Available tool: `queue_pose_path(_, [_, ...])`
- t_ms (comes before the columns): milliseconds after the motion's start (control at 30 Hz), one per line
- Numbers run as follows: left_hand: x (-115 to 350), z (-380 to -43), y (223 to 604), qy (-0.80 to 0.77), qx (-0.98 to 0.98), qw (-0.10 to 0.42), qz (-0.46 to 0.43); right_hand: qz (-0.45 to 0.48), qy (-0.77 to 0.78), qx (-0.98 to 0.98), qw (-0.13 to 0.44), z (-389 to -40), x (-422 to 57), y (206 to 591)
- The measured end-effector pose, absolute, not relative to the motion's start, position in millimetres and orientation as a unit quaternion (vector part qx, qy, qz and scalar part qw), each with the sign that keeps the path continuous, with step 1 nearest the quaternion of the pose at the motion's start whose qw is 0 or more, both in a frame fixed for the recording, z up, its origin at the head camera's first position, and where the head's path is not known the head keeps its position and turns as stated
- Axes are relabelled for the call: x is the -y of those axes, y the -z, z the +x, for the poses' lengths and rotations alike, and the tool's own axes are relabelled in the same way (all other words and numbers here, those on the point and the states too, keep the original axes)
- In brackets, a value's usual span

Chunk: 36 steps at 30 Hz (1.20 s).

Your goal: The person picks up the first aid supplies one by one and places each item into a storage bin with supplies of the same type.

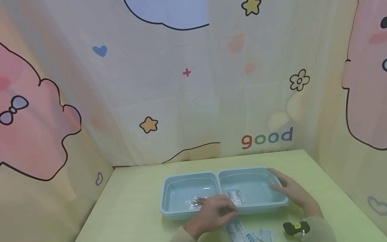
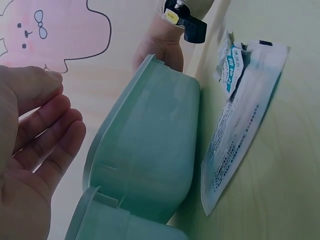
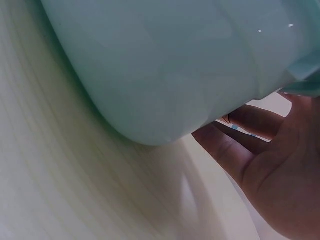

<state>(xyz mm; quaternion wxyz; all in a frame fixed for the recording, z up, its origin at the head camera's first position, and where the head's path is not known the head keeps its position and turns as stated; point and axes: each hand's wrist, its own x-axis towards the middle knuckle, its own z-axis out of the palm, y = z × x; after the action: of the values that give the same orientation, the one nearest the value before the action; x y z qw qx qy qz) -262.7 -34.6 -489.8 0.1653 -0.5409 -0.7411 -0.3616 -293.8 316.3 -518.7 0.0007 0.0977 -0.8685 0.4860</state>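
Observation:
Two pale blue plastic trays stand side by side, the left tray (image 1: 169, 205) and the right tray (image 1: 257, 210). My right hand (image 1: 294, 191) grips the right tray's right end, its thumb over the rim and its fingers (image 3: 225, 147) against the outer wall. My left hand (image 1: 211, 213) hovers at the front where the trays meet, fingers loosely bent, holding nothing; the left wrist view shows its bare fingertips (image 2: 75, 131). Cotton swabs (image 1: 199, 200) in clear wrapping lie in the left tray, partly behind that hand. A clear printed packet (image 1: 236, 197) lies in the right tray.
In front of the trays, a long printed packet (image 2: 240, 130) lies on the light green table (image 1: 127, 201), with small torn-looking sachets (image 1: 266, 234) beside it. A black device with a yellow label (image 1: 296, 228) sits at the right wrist. Printed cloth (image 1: 181, 101) hangs behind and at both sides.

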Motion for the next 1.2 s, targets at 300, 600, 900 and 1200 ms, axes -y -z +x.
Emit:
queue_pose_path(300, [37.0,-257.7,490.5,0.365,0.733,0.153,-0.553,0.097,-0.479,0.872,0.001,-292.3,-316.7,517.6])
queue_pose_path(600, [36.8,-257.6,492.6,0.348,0.719,0.183,-0.573,0.091,-0.467,0.879,0.004,-291.4,-315.9,513.5])
queue_pose_path(900, [37.6,-256.8,498.5,0.348,0.711,0.183,-0.583,0.094,-0.469,0.878,0.001,-290.1,-315.3,513.1])
queue_pose_path(1200, [37.7,-256.9,504.0,0.341,0.713,0.172,-0.587,0.094,-0.480,0.872,-0.003,-288.5,-313.6,507.3])
